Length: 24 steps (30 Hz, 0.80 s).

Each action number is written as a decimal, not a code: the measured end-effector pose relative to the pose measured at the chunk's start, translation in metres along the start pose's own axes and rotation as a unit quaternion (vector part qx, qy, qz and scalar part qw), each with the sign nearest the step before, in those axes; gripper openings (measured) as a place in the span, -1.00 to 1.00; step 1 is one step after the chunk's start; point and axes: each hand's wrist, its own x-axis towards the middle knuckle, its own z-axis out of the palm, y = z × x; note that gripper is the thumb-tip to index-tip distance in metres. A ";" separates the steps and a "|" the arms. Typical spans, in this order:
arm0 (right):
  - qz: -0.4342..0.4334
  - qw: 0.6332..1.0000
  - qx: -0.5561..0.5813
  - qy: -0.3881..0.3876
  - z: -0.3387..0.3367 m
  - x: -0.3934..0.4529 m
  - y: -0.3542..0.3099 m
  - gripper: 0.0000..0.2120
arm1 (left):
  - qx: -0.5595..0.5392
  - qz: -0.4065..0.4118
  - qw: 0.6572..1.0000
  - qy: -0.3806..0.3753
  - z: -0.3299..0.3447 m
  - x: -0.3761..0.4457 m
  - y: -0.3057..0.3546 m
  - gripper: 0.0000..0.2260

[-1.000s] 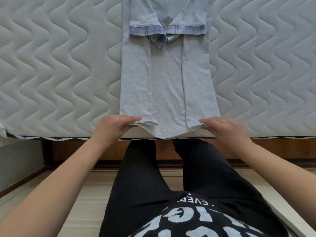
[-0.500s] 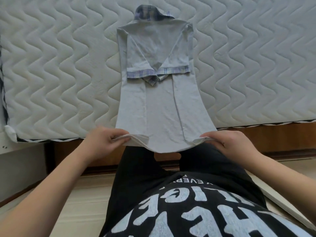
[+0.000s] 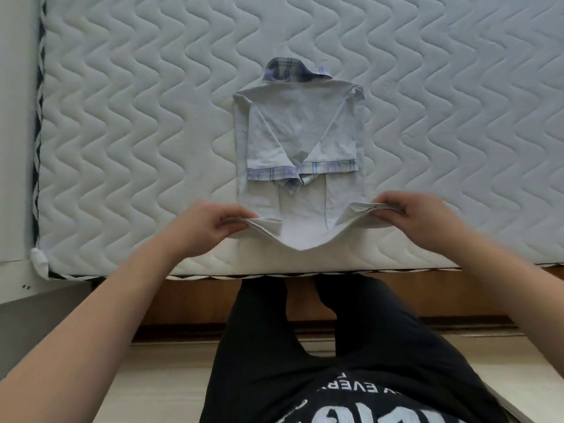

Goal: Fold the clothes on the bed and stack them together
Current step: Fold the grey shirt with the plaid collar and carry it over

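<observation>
White letters on the person's black T-shirt show upside down; only "EVER" can be made out. The pale blue shirt with plaid collar and cuffs lies on the quilted mattress, sleeves folded in. The left hand and right hand each pinch a bottom corner, the hem sagging between them.

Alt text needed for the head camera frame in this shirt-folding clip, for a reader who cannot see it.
Seen from above, a person's left hand and right hand each pinch a bottom corner of a pale grey shirt, lifting its hem off a white quilted mattress. The shirt's sides and plaid-cuffed sleeves are already folded inward, its plaid collar farthest from the person.
</observation>
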 end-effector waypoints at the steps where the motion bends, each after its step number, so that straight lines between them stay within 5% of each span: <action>1: -0.005 1.000 0.002 -0.003 -0.006 0.012 -0.002 -0.90 | 0.002 -0.011 1.000 -0.015 -0.008 0.011 -0.001 -0.80; 7: -0.016 1.000 -0.002 -0.018 -0.037 0.080 -0.011 -0.82 | 0.093 -0.033 0.992 -0.077 -0.053 0.081 -0.002 -0.82; 17: -0.028 1.000 -0.004 0.005 -0.084 0.189 -0.016 -0.88 | 0.097 -0.001 0.993 -0.073 -0.117 0.192 0.001 -0.65; 24: -0.028 0.999 -0.016 0.025 -0.087 0.276 0.000 -0.85 | 0.130 -0.019 0.990 -0.044 -0.134 0.281 -0.028 -0.76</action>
